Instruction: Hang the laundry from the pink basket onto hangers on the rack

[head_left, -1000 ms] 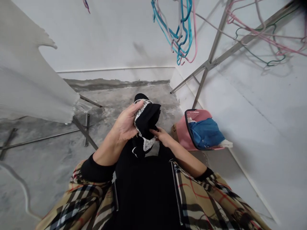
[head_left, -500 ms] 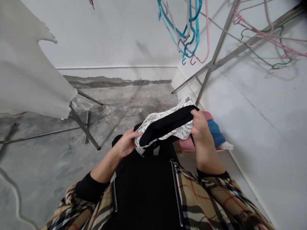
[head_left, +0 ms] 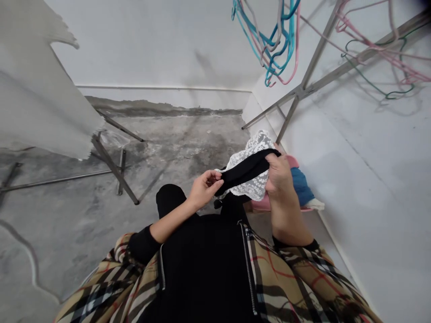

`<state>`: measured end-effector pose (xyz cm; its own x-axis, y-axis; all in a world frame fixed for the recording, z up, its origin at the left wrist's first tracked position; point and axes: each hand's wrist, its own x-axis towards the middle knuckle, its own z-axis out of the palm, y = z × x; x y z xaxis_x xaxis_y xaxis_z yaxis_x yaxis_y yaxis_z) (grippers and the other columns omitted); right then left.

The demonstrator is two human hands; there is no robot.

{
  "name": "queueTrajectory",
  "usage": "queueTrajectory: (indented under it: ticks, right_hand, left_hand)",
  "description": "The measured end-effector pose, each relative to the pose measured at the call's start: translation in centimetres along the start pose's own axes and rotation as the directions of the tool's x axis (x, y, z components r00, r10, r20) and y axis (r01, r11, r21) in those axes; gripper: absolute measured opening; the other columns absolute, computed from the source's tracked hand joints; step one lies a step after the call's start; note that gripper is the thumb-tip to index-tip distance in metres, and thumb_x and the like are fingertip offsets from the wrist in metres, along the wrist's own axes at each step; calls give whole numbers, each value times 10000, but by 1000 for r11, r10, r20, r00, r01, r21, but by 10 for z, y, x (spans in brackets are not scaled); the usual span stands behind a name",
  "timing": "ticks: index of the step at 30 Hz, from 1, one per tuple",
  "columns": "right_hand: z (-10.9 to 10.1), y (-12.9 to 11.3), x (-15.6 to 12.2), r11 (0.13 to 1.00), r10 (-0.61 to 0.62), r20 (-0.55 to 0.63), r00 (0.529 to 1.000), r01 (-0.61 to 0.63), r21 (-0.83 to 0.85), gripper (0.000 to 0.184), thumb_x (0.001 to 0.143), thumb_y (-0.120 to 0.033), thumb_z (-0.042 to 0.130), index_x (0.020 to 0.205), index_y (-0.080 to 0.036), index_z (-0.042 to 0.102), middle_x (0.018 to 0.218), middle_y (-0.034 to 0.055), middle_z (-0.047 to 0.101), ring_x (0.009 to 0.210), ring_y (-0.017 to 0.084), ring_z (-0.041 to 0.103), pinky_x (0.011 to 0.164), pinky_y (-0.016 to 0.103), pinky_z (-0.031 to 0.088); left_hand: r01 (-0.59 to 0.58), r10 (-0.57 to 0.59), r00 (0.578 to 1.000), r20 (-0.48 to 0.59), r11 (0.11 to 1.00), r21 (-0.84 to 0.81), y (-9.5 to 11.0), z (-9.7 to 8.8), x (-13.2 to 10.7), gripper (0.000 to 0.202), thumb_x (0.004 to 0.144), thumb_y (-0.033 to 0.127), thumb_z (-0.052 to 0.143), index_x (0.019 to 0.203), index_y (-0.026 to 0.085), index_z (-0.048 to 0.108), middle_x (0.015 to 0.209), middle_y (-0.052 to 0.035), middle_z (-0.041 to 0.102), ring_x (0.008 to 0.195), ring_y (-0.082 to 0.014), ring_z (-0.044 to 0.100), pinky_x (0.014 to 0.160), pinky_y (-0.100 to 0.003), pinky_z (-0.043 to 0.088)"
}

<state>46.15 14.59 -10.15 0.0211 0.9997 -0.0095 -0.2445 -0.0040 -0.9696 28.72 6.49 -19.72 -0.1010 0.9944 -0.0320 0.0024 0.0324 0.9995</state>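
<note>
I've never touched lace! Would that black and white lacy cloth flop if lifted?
Probably yes: the lacy cloth droops softly from the right hand. It looks light, and its thin lace might snag if pulled.

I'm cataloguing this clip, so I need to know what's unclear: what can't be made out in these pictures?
All in the head view:
The pink basket: mostly hidden behind the right hand.
The blue cloth: partly hidden by that hand, so its shape is unclear.
The black-and-lace garment: one end hidden inside that hand's grip.
The coat hangers: tops cut off by the upper edge.
</note>
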Motion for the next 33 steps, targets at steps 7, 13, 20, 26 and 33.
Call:
queueTrajectory:
  ticks: [7,13,20,26,33]
  right_hand:
    - [1,-5,-13,1000,0,40,999,1,-20,310,672,-292,663,979,-260,634,828,-19,709,892,193,690,799,325,567]
    - [-2,-6,-18,1000,3,39,999,-3,-18,314,666,-301,669,975,-254,647,817,-19,712,898,199,689,779,318,564]
    - [-5,-10,-18,998,3,-34,999,-4,-57,294,631,-265,635,925,-263,643,797,-30,702,877,200,683,728,300,561]
    - [-6,-10,-19,997,-27,-30,999,25,-71,269,650,-289,626,918,-262,638,731,-36,676,857,197,683,731,296,560]
    - [-9,-7,-18,997,-17,-46,999,13,-75,325,648,-271,622,971,-266,650,777,-34,692,868,197,681,744,301,563]
  left_hand:
    - [50,-41,975,-217,998,38,-25,6,13,347,791,353,698,1092,195,628,989,-50,597,819,-152,521,784,-281,430]
    - [200,-208,975,-78,974,-102,-21,-8,20,435,769,470,716,1067,158,654,945,-55,647,813,-150,562,750,-265,436]
    - [339,-305,937,168,911,-236,-21,-10,11,463,752,602,681,810,143,668,663,-2,588,576,-92,477,577,-226,391]
    - [319,-301,947,108,916,-245,-28,-8,5,436,721,575,735,798,149,686,718,-10,624,656,-108,514,646,-233,418]
    - [344,-328,939,105,899,-270,-34,-11,4,455,692,597,740,763,153,668,688,-15,626,632,-121,533,646,-259,446]
